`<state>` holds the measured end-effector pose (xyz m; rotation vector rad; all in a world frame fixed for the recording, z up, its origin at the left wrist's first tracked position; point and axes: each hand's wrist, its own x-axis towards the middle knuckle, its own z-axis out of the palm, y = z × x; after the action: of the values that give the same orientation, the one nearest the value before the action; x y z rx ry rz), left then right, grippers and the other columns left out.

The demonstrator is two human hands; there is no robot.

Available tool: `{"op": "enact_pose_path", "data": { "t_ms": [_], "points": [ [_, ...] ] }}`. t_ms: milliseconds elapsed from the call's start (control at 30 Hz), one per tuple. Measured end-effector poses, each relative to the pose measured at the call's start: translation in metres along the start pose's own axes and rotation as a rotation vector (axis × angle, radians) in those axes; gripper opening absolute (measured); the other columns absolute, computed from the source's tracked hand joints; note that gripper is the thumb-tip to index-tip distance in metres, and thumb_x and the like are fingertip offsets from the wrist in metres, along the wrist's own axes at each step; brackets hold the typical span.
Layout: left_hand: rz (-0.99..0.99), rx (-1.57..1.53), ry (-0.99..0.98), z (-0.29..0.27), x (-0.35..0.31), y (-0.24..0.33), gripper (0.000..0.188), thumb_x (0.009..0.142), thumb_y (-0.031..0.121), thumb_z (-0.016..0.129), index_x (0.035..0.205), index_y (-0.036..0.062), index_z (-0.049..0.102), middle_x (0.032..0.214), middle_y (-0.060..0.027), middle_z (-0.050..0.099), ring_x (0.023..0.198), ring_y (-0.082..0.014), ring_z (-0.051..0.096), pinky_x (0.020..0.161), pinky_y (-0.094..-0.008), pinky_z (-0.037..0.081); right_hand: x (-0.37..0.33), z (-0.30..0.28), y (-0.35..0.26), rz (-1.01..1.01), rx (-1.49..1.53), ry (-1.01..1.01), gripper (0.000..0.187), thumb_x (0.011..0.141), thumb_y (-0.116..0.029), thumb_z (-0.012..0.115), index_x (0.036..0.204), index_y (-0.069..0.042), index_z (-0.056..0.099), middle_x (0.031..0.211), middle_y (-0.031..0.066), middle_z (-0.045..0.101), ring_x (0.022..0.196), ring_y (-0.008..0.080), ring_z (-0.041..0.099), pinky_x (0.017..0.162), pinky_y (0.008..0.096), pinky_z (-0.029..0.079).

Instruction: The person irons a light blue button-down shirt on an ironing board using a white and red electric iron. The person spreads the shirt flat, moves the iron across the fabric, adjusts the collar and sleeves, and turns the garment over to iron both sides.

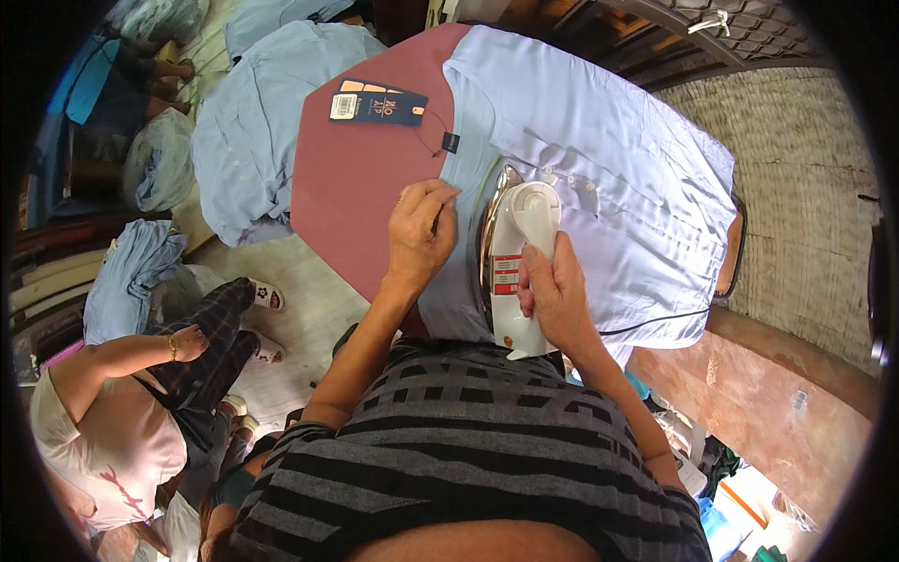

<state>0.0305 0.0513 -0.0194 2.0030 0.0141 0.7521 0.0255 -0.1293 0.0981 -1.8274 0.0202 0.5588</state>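
Note:
A light blue buttoned shirt (627, 178) is spread over a dark pink padded board (365, 178). My right hand (557, 290) is wrapped round the handle of a white clothes iron (536, 211), which rests on the shirt's near part with its tip pointing away from me. My left hand (421, 234) is closed at the shirt's left edge, its fingertips pinching the cloth beside the iron. Beyond it, a dark blue hang tag (379, 103) on a thin string lies on the board, close to the small dark neck label (450, 142).
More light blue shirts (272, 122) are heaped left of the board. A dark cord (655, 322) runs right from the iron. At the lower left stands a person in a pale top (122, 440). A brown ledge (749, 403) lies at the right.

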Motion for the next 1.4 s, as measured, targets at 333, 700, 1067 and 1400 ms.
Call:
{"op": "enact_pose_path", "data": {
  "t_ms": [333,700,1067,1400],
  "points": [
    [-0.055,0.013,-0.013,-0.004,0.001,0.002,0.021,0.084,-0.01,0.059,0.1,0.0008,0.068,0.097,-0.0136,0.068,0.087,-0.0273,0.067,0.075,-0.0334,0.053,0.0,0.006,0.001,0.024,0.124,0.005,0.022,0.105,-0.02,0.049,0.096,-0.001,0.041,0.068,0.004,0.051,0.051,0.0074,0.048,0.044,0.0262,0.04],
    [-0.044,0.031,-0.001,-0.002,0.0,0.001,0.02,0.083,-0.009,0.06,0.098,0.0012,0.068,0.096,-0.0131,0.068,0.087,-0.0269,0.067,0.074,-0.0333,0.053,0.0,0.006,0.004,0.044,0.162,-0.024,0.02,0.106,-0.023,0.045,0.106,-0.004,0.043,0.075,0.0026,0.049,0.053,0.0075,0.047,0.047,0.025,0.04],
    [-0.047,0.014,-0.028,-0.007,-0.003,0.004,0.02,0.083,-0.008,0.059,0.097,0.0011,0.068,0.095,-0.0132,0.067,0.085,-0.0277,0.067,0.072,-0.0335,0.052,-0.007,0.002,0.004,0.046,0.192,-0.011,0.021,0.105,-0.019,0.048,0.1,-0.001,0.04,0.07,0.0038,0.049,0.049,0.0075,0.046,0.043,0.0256,0.039],
    [0.008,0.067,-0.123,-0.006,0.008,0.007,0.016,0.084,-0.002,0.063,0.099,0.0014,0.068,0.098,-0.0142,0.065,0.091,-0.0315,0.063,0.078,-0.0388,0.051,-0.01,-0.065,0.008,0.126,0.014,-0.117,0.02,0.103,-0.025,0.052,0.109,-0.005,0.051,0.073,-0.001,0.05,0.053,0.0059,0.046,0.046,0.0219,0.037]
  ]
}}
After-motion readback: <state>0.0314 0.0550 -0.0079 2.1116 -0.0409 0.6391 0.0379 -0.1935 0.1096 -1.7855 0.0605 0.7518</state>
